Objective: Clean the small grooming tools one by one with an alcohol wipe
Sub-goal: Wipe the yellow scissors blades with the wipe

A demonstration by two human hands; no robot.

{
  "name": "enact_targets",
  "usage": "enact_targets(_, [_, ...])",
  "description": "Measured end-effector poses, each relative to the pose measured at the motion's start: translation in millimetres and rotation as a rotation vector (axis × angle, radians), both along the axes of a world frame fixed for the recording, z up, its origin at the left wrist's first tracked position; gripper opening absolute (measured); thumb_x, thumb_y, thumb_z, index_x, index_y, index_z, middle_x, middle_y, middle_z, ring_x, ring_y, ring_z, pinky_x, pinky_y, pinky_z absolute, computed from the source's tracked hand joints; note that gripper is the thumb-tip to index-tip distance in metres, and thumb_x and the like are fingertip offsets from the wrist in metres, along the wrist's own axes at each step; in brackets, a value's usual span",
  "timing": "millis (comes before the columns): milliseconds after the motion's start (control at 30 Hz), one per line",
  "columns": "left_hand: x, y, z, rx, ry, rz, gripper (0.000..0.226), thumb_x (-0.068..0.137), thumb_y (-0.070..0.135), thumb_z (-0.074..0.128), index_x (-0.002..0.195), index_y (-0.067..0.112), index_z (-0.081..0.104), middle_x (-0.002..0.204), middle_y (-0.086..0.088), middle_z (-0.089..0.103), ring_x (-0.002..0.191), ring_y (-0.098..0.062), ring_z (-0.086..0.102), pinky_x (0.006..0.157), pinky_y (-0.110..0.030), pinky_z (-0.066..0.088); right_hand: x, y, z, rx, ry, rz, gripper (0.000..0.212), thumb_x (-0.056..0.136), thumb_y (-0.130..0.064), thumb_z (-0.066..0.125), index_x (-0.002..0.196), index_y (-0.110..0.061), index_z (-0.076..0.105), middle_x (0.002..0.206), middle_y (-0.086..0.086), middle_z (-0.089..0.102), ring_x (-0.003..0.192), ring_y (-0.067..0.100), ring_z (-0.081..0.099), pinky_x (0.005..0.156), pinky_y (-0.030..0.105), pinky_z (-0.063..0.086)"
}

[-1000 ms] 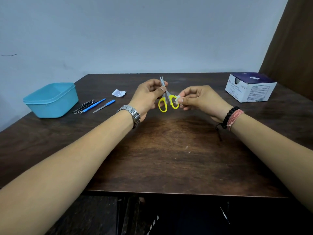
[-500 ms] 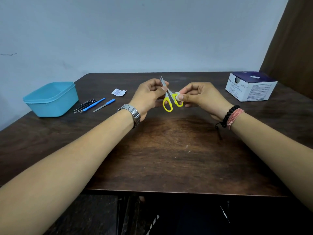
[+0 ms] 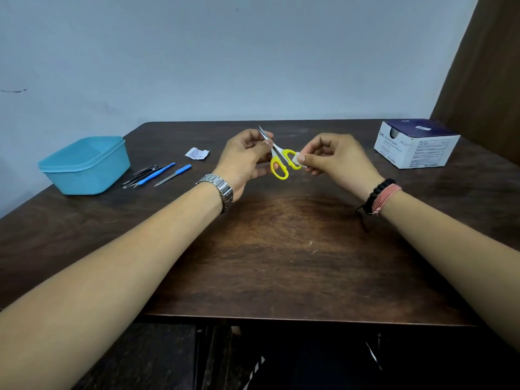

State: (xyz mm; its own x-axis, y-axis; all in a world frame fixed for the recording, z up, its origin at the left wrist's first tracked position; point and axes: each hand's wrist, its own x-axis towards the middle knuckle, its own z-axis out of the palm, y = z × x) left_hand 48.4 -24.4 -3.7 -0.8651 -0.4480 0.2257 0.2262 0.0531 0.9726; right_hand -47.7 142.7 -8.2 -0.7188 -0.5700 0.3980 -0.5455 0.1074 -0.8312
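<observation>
Small scissors [image 3: 279, 169] with yellow handles are held in the air above the middle of the table, blades pointing up and left. My left hand [image 3: 244, 159] pinches the blades between thumb and fingers. My right hand [image 3: 334, 156] pinches a small white alcohol wipe [image 3: 297, 160] against the right handle loop. On the table at the left lie several other grooming tools: a blue-handled nail file [image 3: 174, 175], a blue-handled stick tool [image 3: 155, 173] and dark metal tweezers or clippers [image 3: 143, 171].
A turquoise plastic tub [image 3: 84, 164] stands at the far left. A torn white wipe wrapper [image 3: 197, 153] lies behind the tools. A white and navy box of alcohol swabs [image 3: 415, 143] sits at the back right. The dark wooden table [image 3: 281, 263] spreads below my arms.
The scissors have tilted, their handles swinging right and down. My right hand with the wipe has shifted slightly along the right handle loop. My left hand keeps its hold on the blades.
</observation>
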Motion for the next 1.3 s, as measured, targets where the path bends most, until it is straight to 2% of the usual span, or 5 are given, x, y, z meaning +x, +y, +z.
enact_targets(300, [3, 10, -2, -0.034, -0.024, -0.107, 0.007, 0.095, 0.004, 0.055, 0.095, 0.011, 0.058, 0.082, 0.000, 0.062, 0.065, -0.008, 0.064, 0.062, -0.028, 0.057, 4, -3, 0, 0.029, 0.254, -0.059, 0.006, 0.081, -0.018, 0.079, 0.081, -0.015, 0.074, 0.072, -0.003, 0.072, 0.065, 0.011, 0.069, 0.068, 0.030, 0.059])
enact_targets(467, [2, 6, 0, -0.028, -0.023, -0.049, 0.009, 0.095, 0.005, 0.056, 0.092, 0.013, 0.059, 0.084, 0.000, 0.063, 0.071, -0.013, 0.064, 0.065, -0.029, 0.057, 10, -5, 3, 0.093, 0.351, -0.008, 0.004, 0.081, -0.014, 0.078, 0.084, -0.012, 0.076, 0.072, -0.011, 0.070, 0.063, -0.001, 0.064, 0.065, 0.013, 0.049])
enact_targets(667, [1, -1, 3, 0.036, 0.020, 0.021, 0.010, 0.095, 0.003, 0.054, 0.091, 0.012, 0.059, 0.090, -0.007, 0.061, 0.080, -0.021, 0.063, 0.073, -0.038, 0.060, 9, -1, 4, 0.147, 0.352, -0.014, 0.005, 0.080, -0.018, 0.079, 0.082, -0.016, 0.076, 0.071, -0.012, 0.071, 0.064, 0.005, 0.064, 0.069, 0.021, 0.053])
enact_targets(1067, [4, 9, 1, -0.057, -0.001, -0.026, 0.009, 0.093, 0.004, 0.057, 0.089, 0.012, 0.059, 0.080, 0.000, 0.063, 0.062, -0.007, 0.065, 0.064, -0.025, 0.057, 16, -4, 4, 0.058, 0.322, 0.062, 0.006, 0.082, -0.010, 0.076, 0.088, -0.010, 0.075, 0.077, 0.003, 0.074, 0.068, 0.013, 0.072, 0.071, 0.029, 0.059])
enact_targets(1300, [3, 5, 2, -0.055, 0.008, 0.013, 0.010, 0.094, 0.003, 0.056, 0.089, 0.012, 0.058, 0.083, -0.004, 0.063, 0.066, -0.011, 0.065, 0.064, -0.027, 0.057, 21, -5, 4, 0.123, 0.412, 0.160, 0.006, 0.082, -0.009, 0.076, 0.087, -0.012, 0.076, 0.080, -0.001, 0.074, 0.074, 0.006, 0.069, 0.073, 0.020, 0.055])
